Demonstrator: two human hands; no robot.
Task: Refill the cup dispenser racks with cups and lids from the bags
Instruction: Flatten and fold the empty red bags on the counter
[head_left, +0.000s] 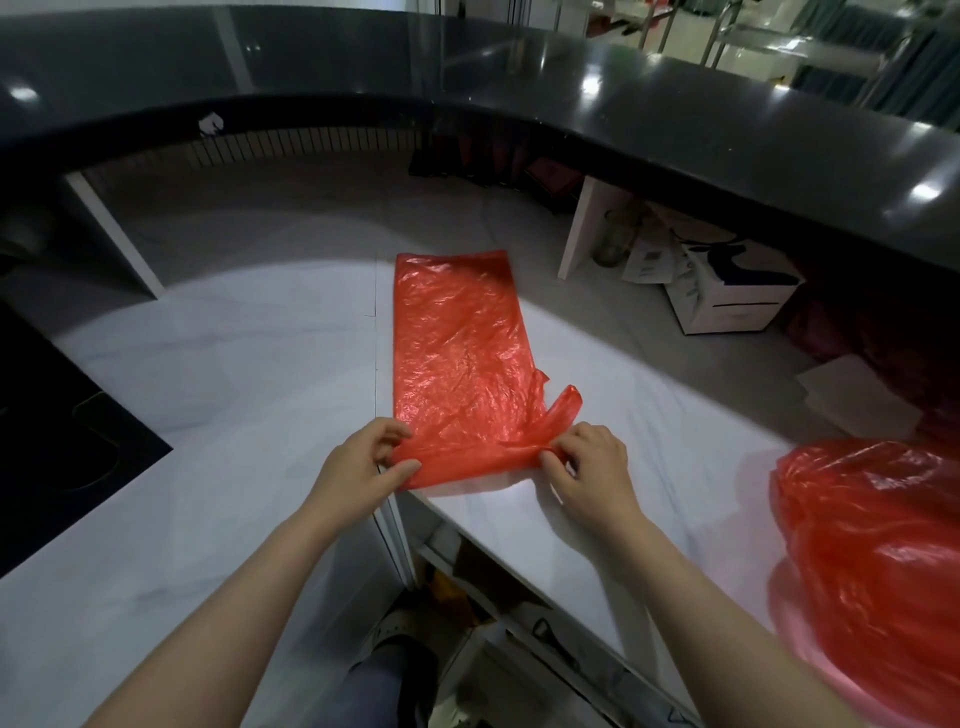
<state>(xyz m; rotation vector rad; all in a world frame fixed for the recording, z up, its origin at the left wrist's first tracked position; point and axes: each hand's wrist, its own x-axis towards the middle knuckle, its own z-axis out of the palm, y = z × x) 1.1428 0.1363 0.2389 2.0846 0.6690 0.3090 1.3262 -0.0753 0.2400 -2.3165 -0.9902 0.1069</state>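
Flat red bag (460, 343) on counter; fuller bag (878, 566), apparently, right.

Crinkled glossy plastic bag (460, 348), smooth white countertop (218, 364)

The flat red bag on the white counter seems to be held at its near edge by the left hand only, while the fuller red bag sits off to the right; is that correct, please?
Not quite: both hands hold it. In the head view the left hand and the right hand each pinch the near edge of the flat red bag on the white counter. The fuller red bag does sit off to the right.
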